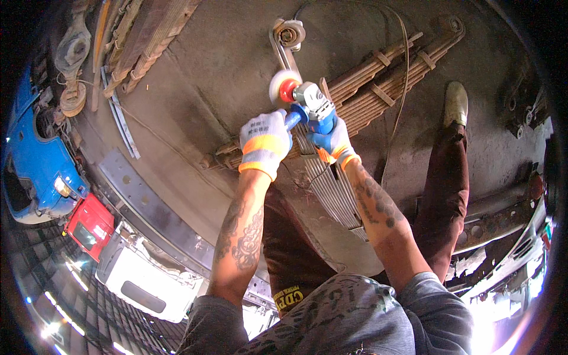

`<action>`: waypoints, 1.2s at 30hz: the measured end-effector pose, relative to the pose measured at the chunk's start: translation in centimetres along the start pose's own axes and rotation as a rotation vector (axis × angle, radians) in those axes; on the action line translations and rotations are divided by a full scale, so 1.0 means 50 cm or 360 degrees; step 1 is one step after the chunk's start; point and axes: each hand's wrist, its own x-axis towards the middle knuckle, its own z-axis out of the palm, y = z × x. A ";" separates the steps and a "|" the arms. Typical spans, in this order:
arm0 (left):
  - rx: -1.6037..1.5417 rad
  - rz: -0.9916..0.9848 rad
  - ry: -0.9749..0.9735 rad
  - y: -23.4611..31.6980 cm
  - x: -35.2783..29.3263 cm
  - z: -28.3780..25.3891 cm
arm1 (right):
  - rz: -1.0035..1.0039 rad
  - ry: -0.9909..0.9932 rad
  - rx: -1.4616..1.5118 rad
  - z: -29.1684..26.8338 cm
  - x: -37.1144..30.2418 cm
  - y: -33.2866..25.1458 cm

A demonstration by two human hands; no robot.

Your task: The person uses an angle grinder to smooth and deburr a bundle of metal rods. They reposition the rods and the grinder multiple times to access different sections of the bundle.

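Grinder (316, 109) sat toward one o'clock in the head view, its red-and-white disc (285, 87) facing ten and lying over the spring (327, 184), though contact could not be told. The spring ran from twelve o'clock toward four; another stack (364, 112) lay at two. The gloved left hand (264, 142), at eleven o'clock, was wrapped around the blue handle (294, 117); the gloved right hand (337, 142), nearer two, gripped the body. The grinder looked stiff, hard-cased and moderately heavy, most of its weight probably in the metal head, so a two-handed hold at handle and body suited it, fingers clear of the disc. The spring looked heavy, rigid and far from fragile; its layered edges likely offered the firmest hold.
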 end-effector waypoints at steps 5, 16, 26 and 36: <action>-0.0026 0.0020 0.0035 0.010 0.026 -0.033 | 0.0150 -0.0040 -0.0047 -0.013 0.030 -0.034; -0.0052 -0.0063 -0.0007 -0.025 0.024 -0.036 | -0.0005 0.0008 -0.0265 0.006 0.050 -0.053; -0.0224 -0.0118 -0.0021 -0.051 0.032 -0.044 | -0.0094 0.0001 -0.0718 -0.005 0.079 -0.078; -0.0703 -0.0104 -0.0033 -0.129 0.133 -0.026 | 0.0055 -0.0512 -0.1240 -0.015 0.216 -0.264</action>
